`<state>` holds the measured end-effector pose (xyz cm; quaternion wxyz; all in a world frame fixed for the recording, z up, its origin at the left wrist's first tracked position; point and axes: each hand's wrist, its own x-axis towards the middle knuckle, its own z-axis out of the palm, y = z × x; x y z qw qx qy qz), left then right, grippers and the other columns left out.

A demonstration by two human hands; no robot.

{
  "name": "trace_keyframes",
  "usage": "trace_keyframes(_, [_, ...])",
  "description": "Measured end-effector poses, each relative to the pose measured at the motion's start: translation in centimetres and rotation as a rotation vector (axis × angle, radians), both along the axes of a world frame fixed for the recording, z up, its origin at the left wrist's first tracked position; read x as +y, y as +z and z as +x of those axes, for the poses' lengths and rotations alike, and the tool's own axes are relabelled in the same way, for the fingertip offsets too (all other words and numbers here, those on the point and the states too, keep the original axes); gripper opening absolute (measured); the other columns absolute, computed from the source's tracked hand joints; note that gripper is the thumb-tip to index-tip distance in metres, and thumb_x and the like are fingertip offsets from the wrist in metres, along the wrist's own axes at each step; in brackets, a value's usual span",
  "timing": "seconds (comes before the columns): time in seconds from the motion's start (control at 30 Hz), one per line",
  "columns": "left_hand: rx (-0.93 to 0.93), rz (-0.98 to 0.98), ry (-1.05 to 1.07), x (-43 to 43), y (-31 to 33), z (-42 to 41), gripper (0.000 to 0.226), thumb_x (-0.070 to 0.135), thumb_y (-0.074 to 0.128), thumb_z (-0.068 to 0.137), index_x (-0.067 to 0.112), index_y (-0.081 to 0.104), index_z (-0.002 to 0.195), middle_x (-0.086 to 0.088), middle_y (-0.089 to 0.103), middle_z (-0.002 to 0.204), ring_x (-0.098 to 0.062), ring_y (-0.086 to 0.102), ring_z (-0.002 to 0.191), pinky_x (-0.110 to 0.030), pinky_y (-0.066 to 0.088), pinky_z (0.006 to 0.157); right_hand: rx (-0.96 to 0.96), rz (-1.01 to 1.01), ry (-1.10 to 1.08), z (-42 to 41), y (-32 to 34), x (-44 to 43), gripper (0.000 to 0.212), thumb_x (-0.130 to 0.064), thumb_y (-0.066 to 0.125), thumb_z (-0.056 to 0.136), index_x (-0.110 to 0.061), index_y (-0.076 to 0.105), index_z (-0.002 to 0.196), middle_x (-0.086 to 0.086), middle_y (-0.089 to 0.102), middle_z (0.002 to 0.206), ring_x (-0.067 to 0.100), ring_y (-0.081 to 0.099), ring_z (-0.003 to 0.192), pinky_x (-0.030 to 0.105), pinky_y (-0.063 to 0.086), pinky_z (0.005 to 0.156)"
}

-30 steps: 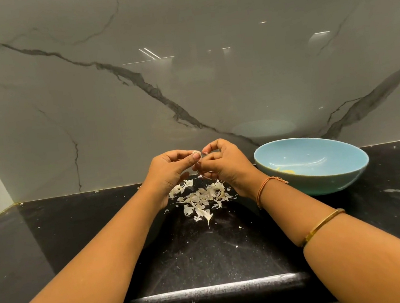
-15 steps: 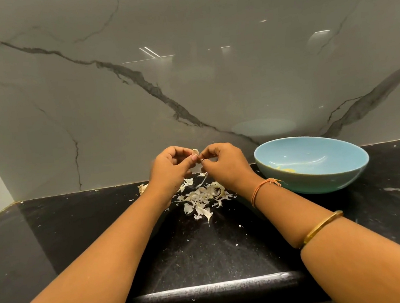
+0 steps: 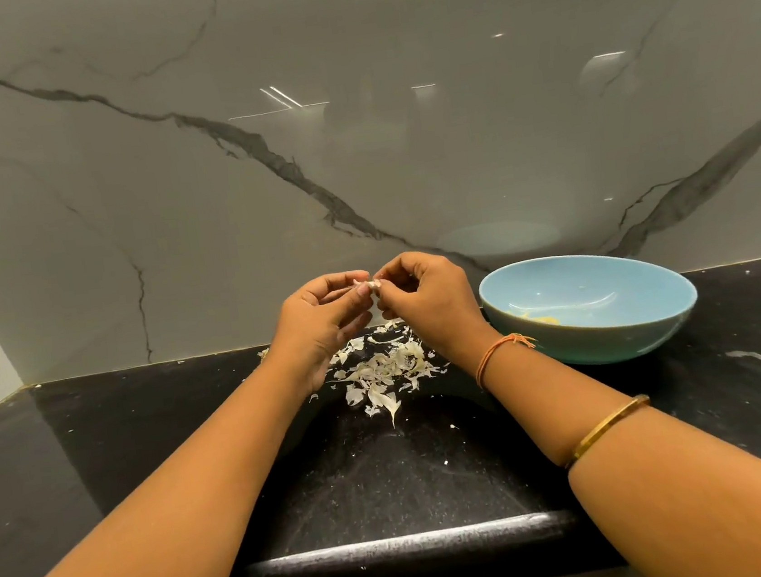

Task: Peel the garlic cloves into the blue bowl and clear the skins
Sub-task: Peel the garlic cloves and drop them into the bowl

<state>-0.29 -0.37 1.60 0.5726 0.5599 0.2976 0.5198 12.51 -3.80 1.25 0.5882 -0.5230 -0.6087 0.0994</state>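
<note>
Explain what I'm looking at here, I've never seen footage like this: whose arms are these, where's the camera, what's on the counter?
No machine here: a person wears a camera on the head, looking down at their own arms. The left hand and right hand pinch a small garlic clove between them, above a pile of papery skins on the black counter. To the right stands a blue bowl holding a few yellowish pieces, likely peeled cloves.

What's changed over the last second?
Very little. The left hand and right hand have risen slightly and still pinch the clove between them, above the skins. Nothing was taken up or let go. The bowl and the skins have not moved.
</note>
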Motion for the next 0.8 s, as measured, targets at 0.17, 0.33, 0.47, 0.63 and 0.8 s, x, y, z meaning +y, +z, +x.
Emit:
trace_keyframes(0.17, [-0.207, -0.184, -0.058, -0.07, 0.15, 0.18, 0.006, 0.002, 0.06, 0.086, 0.002, 0.063, 0.091, -0.005, 0.069, 0.071, -0.008, 0.064, 0.059, -0.016, 0.054, 0.056, 0.057, -0.028, 0.055, -0.24, 0.08, -0.13, 0.013, -0.006, 0.057, 0.089, -0.004, 0.069, 0.087, 0.008, 0.067, 0.073, 0.017, 0.065, 0.065, 0.032, 0.059, 0.069])
trace_keyframes(0.33, [-0.142, -0.128, -0.004, -0.2, 0.19, 0.21, 0.004, 0.002, 0.062, 0.084, 0.002, 0.064, 0.088, -0.002, 0.069, 0.065, -0.006, 0.064, 0.058, -0.016, 0.055, 0.057, 0.021, -0.028, 0.034, -0.26, 0.02, -0.05, 0.011, -0.01, 0.059, 0.088, -0.008, 0.068, 0.083, 0.008, 0.068, 0.071, 0.022, 0.067, 0.067, 0.039, 0.059, 0.07])
trace_keyframes(0.47, [-0.102, -0.086, 0.017, -0.3, 0.18, 0.19, 0.003, 0.001, 0.063, 0.084, 0.001, 0.064, 0.086, -0.004, 0.068, 0.071, -0.008, 0.065, 0.063, -0.017, 0.055, 0.06, -0.015, -0.042, 0.026, -0.17, -0.13, 0.08, 0.008, -0.011, 0.06, 0.086, -0.01, 0.067, 0.082, 0.008, 0.068, 0.072, 0.024, 0.068, 0.069, 0.043, 0.058, 0.069])
trace_keyframes(0.63, [-0.027, -0.035, -0.018, -0.5, 0.34, 0.1, 0.001, 0.003, 0.063, 0.084, 0.003, 0.063, 0.083, -0.001, 0.068, 0.067, -0.006, 0.065, 0.06, -0.017, 0.055, 0.059, -0.009, -0.087, 0.067, -0.09, 0.01, -0.16, 0.009, -0.007, 0.059, 0.086, -0.008, 0.062, 0.077, 0.01, 0.066, 0.067, 0.022, 0.066, 0.059, 0.04, 0.06, 0.064])
trace_keyframes(0.8, [-0.032, -0.041, -0.055, -0.63, 0.52, 0.06, 0.007, 0.001, 0.06, 0.086, 0.002, 0.061, 0.08, 0.0, 0.068, 0.06, -0.005, 0.065, 0.057, -0.015, 0.054, 0.056, 0.091, -0.126, 0.142, -0.24, 0.23, -0.29, 0.015, -0.004, 0.06, 0.085, -0.008, 0.059, 0.071, 0.007, 0.062, 0.06, 0.014, 0.062, 0.051, 0.03, 0.059, 0.057])
